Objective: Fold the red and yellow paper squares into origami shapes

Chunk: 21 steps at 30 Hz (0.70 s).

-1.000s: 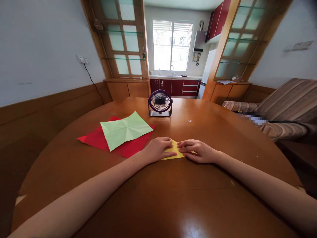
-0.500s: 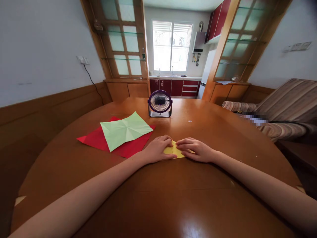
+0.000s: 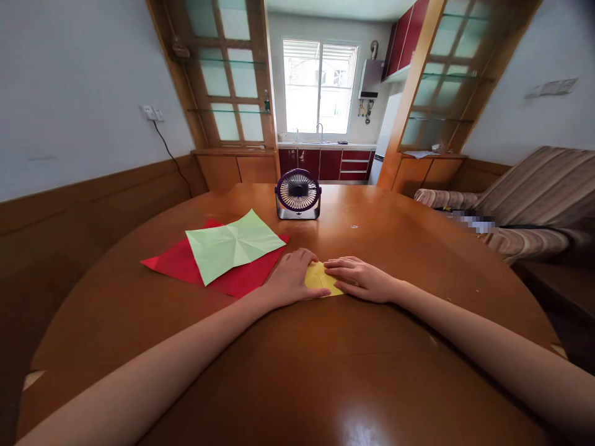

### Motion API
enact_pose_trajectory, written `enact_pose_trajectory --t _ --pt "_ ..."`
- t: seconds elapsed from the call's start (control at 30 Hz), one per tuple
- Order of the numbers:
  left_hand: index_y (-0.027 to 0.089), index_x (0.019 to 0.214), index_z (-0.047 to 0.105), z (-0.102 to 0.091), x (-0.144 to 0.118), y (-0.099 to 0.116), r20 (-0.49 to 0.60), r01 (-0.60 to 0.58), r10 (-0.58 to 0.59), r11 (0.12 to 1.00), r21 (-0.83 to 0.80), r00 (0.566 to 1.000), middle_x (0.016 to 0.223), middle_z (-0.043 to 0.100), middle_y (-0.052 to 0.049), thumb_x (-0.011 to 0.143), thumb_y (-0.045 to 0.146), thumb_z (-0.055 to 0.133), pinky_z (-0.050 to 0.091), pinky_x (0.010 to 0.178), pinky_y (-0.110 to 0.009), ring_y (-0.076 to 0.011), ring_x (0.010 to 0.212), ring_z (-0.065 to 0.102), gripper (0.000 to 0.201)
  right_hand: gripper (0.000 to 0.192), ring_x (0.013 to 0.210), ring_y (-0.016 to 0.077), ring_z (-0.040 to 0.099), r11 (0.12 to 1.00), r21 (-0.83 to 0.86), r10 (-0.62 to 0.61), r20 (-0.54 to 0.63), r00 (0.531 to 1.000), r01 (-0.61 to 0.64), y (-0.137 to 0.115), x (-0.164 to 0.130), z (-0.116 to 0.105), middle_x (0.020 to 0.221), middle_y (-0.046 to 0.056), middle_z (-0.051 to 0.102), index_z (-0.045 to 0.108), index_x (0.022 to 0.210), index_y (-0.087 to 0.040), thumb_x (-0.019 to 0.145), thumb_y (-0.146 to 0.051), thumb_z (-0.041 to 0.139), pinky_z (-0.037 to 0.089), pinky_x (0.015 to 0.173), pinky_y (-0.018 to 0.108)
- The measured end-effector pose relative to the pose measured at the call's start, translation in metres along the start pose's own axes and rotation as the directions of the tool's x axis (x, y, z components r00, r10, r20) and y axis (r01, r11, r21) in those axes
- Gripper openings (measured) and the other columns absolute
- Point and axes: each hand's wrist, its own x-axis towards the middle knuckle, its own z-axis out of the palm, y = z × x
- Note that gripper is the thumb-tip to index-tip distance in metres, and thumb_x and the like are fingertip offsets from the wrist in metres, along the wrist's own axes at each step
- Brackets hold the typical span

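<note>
**Colours on my table**

Under my hands: yellow paper [image 3: 320, 279]. Beside it, pale green sheet [image 3: 232, 244] over red sheet [image 3: 186, 265]. Purple-rimmed fan [image 3: 298, 193]. Glossy brown wooden table [image 3: 325, 371]. Brown-and-beige striped sofa [image 3: 534, 192]. Dark red cabinets [image 3: 344, 162].

A single head-worn view is taken from above the near edge of the round wooden bench [image 3: 297, 371], aimed forward and slightly down. Both forearms are seen running from the lower corners to the left hand [image 3: 290, 279] and right hand [image 3: 360, 280] at mid-frame. Beyond, a small fan [image 3: 298, 194] and a distant kitchen window [image 3: 318, 87] are framed.
</note>
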Motion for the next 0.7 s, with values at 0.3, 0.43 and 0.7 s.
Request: enact_pose_trajectory --t 0.3,0.43,0.7 --pt "0.022 0.112 0.053 -0.0021 -0.0009 0.0022 0.035 0.022 -0.021 1.0 -0.021 0.999 0.113 0.062 -0.005 0.069 0.059 0.071 0.04 0.097 -0.042 -0.0271 0.106 0.057 0.06 0.037 0.126 0.0244 0.051 1.0 0.011 0.0 -0.008 1.0 0.0 -0.0006 0.0002 0.0005 0.135 0.014 0.055 0.054 0.131 -0.017 0.097 -0.028 0.046 0.041 0.106 0.047" --pt "0.022 0.111 0.055 -0.0018 -0.0009 0.0024 0.053 0.035 -0.035 0.999 0.006 0.998 0.11 0.065 -0.005 0.069 0.06 0.07 0.04 0.096 -0.042 -0.028 0.105 0.058 0.058 0.037 0.126 0.0246 0.052 1.0 0.014 0.005 -0.017 1.0 -0.005 -0.0011 0.0 0.0002 0.135 0.014 0.055 0.054 0.132 -0.018 0.097 -0.028 0.046 0.042 0.105 0.048" --pt "0.022 0.113 0.052 -0.0021 -0.0006 0.0033 0.054 0.026 -0.027 0.999 0.018 0.998 0.113 0.064 -0.004 0.07 0.059 0.07 0.039 0.099 -0.042 -0.0265 0.105 0.058 0.059 0.037 0.126 0.0241 0.052 1.0 -0.01 -0.006 -0.007 1.0 0.006 -0.0009 0.0004 -0.0004 0.135 0.014 0.056 0.054 0.131 -0.017 0.097 -0.028 0.045 0.042 0.105 0.046"
